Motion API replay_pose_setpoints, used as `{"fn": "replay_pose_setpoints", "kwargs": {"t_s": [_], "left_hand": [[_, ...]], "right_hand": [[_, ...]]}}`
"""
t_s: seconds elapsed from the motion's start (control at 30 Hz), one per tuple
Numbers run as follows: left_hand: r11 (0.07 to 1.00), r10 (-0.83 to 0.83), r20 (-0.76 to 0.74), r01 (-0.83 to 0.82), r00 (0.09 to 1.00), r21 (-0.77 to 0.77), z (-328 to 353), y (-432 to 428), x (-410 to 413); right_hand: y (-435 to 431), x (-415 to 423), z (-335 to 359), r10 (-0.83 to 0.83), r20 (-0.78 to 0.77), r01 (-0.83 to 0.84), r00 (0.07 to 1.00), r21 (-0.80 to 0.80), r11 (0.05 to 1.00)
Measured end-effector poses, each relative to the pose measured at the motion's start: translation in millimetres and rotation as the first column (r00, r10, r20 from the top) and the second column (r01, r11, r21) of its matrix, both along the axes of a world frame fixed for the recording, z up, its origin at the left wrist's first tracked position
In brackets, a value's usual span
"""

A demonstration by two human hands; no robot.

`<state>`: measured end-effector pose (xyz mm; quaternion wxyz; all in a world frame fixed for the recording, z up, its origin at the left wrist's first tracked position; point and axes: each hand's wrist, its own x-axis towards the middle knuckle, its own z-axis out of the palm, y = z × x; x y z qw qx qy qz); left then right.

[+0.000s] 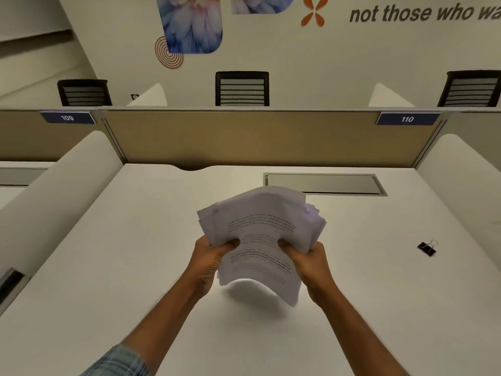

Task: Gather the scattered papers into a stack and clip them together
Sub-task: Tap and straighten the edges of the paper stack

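Head view, one frame.

- Landmark: grey hatch (pixel 322 184), set flush into the white worktop (pixel 135 253) close to its far edge.
- Papers (pixel 260 234): one loose stack, held up just on the near side of the hatch and slightly to its left. The top edge of the stack overlaps the hatch's near-left corner in view. Sheets are not squared: edges are fanned, most at the upper right corner. The printed face is toward the camera; the text is too blurred to read. The lower part of the stack curves, with a shadow on the worktop beneath it.
- Left hand (pixel 210 257): grasps the left edge of the stack, thumb on the front face, fingers hidden behind.
- Right hand (pixel 306 257): grasps the right edge the same way, thumb on the front face.
- Binder clip (pixel 427 248): black with wire handles, lying on the worktop to the right of the hatch and nearer the camera. It is well apart from the papers and both hands.
- Partition (pixel 244 137): tan panel standing directly behind the hatch. Blue plate "110" (pixel 407 119) sits on its top rail, above and right of the hatch.
- Black chair (pixel 242 88): beyond the partition, up and left of the hatch.
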<state>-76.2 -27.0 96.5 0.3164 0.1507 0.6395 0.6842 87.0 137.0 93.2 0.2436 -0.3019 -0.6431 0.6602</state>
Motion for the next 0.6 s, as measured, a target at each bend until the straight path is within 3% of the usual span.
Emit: {"fn": "replay_pose_setpoints", "kwargs": {"t_s": [0.13, 0.33, 0.47, 0.6], "left_hand": [[0.999, 0.030, 0.010, -0.030, 1.000, 0.011, -1.0, -1.9, -5.2], [0.999, 0.047, 0.071, -0.045, 0.996, -0.023, -11.4, -3.1, -4.2], [0.996, -0.076, 0.036, 0.077, 0.996, -0.045, -4.3, 6.5, 9.7], [0.997, -0.019, -0.008, 0.019, 1.000, -0.073, 6.9, 8.9, 9.7]], "right_hand": [[6.5, 2.2, -1.9, 0.035, 0.039, -0.037, 0.999, 0.039, 0.999], [12.9, 14.8, -11.1, 0.109, 0.054, -0.105, 0.993, -0.066, 0.992], [6.6, 14.3, -16.3, 0.156, 0.033, -0.154, 0.987, -0.064, 0.986], [9.7, 18.6, -13.4, 0.011, -0.028, -0.013, 1.000, -0.082, 0.997]]}}
